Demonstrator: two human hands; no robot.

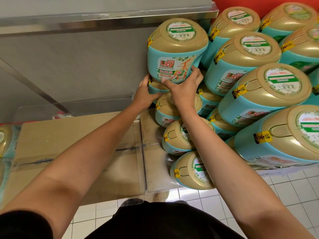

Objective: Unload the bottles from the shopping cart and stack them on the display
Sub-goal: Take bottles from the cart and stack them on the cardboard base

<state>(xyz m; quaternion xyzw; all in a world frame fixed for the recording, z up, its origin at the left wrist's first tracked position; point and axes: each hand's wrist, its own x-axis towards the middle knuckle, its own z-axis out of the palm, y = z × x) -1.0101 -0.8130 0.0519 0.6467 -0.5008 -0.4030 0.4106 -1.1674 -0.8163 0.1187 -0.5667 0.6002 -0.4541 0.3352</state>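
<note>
A teal bottle with a gold lid (176,54) stands at the left end of the stacked display, on top of another bottle. My left hand (146,93) grips its lower left side, and my right hand (185,88) holds its lower front, thumb across the label. Several matching teal and gold bottles (259,94) are piled in tiers to the right and below. The shopping cart is out of view.
A grey metal wall and ledge (86,19) rise behind and to the left. Cardboard boxes (77,144) with a clear plastic divider (141,152) sit below my arms. White floor tiles (284,195) lie at lower right. Another bottle (5,140) shows at the left edge.
</note>
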